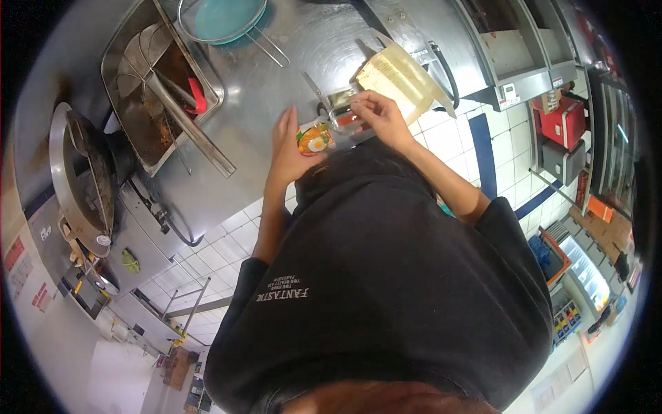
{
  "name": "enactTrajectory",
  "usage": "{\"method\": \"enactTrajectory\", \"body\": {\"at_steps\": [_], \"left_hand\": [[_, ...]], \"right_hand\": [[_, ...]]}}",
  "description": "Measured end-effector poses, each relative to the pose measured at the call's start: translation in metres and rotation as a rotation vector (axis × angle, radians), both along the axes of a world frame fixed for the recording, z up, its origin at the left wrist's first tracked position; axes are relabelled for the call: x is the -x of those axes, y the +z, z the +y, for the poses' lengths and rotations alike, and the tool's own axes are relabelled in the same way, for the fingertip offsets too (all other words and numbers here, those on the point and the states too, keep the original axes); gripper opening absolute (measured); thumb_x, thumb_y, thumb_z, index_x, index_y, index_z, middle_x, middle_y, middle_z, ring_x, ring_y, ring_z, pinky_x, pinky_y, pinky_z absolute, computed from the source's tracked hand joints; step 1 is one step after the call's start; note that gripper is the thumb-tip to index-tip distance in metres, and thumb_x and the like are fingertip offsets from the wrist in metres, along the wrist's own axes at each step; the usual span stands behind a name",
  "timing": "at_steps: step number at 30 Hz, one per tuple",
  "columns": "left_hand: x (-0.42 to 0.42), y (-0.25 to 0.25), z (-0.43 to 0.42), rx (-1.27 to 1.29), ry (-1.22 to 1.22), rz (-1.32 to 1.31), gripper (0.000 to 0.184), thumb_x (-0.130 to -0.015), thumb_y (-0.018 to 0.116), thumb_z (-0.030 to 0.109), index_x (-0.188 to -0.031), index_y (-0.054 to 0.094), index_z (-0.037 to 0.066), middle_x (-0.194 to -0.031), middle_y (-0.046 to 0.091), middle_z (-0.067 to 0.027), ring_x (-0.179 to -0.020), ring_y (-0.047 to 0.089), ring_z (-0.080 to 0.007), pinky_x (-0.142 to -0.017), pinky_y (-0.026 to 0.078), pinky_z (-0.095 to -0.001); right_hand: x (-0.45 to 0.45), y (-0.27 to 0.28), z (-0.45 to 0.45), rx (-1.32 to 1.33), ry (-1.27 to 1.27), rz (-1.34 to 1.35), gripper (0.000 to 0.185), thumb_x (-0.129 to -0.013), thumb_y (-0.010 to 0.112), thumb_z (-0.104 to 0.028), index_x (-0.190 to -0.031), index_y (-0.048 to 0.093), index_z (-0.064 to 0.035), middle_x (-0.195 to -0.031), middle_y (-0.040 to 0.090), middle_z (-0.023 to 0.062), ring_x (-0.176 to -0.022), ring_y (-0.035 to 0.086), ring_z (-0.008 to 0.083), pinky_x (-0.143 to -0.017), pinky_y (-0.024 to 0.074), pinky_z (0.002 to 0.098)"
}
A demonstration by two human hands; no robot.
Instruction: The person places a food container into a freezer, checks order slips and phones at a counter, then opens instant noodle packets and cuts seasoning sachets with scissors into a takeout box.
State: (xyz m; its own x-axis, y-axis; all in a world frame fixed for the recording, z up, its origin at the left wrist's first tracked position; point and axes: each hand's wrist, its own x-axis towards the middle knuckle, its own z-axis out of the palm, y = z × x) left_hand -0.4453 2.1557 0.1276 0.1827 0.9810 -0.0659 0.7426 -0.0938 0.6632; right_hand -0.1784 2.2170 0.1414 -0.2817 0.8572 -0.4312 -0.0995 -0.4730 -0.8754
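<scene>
My left hand point(284, 148) is wrapped around one end of a food packet point(316, 140) printed with a fried egg and noodles, at the counter's near edge. My right hand point(380, 119) is beside the packet's other end, thumb and fingers pinched together. What lies in that pinch is too small to make out. Just beyond the packet, a thin metal tool point(312, 84) lies on the counter, its kind unclear. A cream-coloured plastic tub point(436, 88) with a yellowish sheet inside stands right of it, partly behind my right hand.
A steel basin point(219, 88) on the left holds a wire strainer point(141, 62) and a red-handled utensil point(197, 96). Farther left is a large wok point(63, 148). A turquoise-bottomed sieve point(221, 19) rests on the steel counter point(241, 138). White floor tiles point(441, 141) show below its edge.
</scene>
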Motion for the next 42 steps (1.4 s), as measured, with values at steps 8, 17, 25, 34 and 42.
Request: {"method": "enactTrajectory", "body": {"at_steps": [8, 17, 25, 34, 42], "left_hand": [[-0.016, -0.024, 0.004, 0.431, 0.629, -1.013, 0.039, -0.104, 0.069, 0.016, -0.137, 0.056, 0.000, -0.130, 0.067, -0.0114, -0.111, 0.070, -0.0251, -0.103, 0.056, -0.0390], [-0.005, -0.013, 0.016, 0.299, 0.740, -1.166, 0.034, -0.095, 0.077, 0.002, -0.123, 0.057, 0.007, -0.112, 0.068, -0.0048, -0.100, 0.069, -0.0173, -0.092, 0.059, -0.0371], [-0.027, -0.001, 0.051, 0.228, 0.516, -1.249, 0.039, -0.095, 0.077, 0.002, -0.126, 0.054, 0.005, -0.112, 0.069, -0.0073, -0.101, 0.069, -0.0158, -0.091, 0.058, -0.0323], [-0.108, -0.003, 0.110, 0.504, 0.308, -1.207, 0.036, -0.097, 0.073, 0.003, -0.127, 0.053, 0.002, -0.115, 0.067, -0.0080, -0.104, 0.068, -0.0172, -0.093, 0.055, -0.0330], [-0.144, 0.014, 0.120, 0.588, 0.064, -1.022, 0.055, -0.091, 0.075, 0.002, -0.138, 0.047, -0.002, -0.130, 0.063, -0.0141, -0.122, 0.063, -0.0218, -0.105, 0.050, -0.0356]], "right_hand": [[0.047, -0.018, 0.012, -0.282, 0.236, -0.330, 0.025, -0.105, 0.063, -0.021, -0.101, 0.073, 0.0013, -0.087, 0.074, 0.0158, -0.075, 0.071, 0.0209, -0.070, 0.0577, 0.0352], [0.084, -0.075, 0.029, -0.700, 0.516, -1.239, 0.023, -0.082, 0.075, -0.012, -0.100, 0.064, -0.0004, -0.086, 0.073, 0.0230, -0.081, 0.075, 0.0388, -0.069, 0.0608, 0.0466], [0.026, 0.011, 0.022, -0.368, 0.252, -0.668, 0.038, -0.081, 0.084, -0.016, -0.110, 0.066, 0.0024, -0.073, 0.071, 0.0166, -0.070, 0.075, 0.0266, -0.062, 0.0585, 0.0391], [-0.050, 0.051, -0.043, 0.189, 0.001, -0.209, 0.045, -0.088, 0.089, -0.036, -0.110, 0.064, -0.0057, -0.067, 0.063, -0.0008, -0.047, 0.048, 0.0061, -0.042, 0.0332, 0.0246], [-0.062, 0.039, -0.038, 0.213, -0.096, -0.149, 0.036, -0.093, 0.082, -0.033, -0.109, 0.062, -0.0079, -0.074, 0.069, 0.0014, -0.047, 0.047, 0.0054, -0.042, 0.0330, 0.0242]]}}
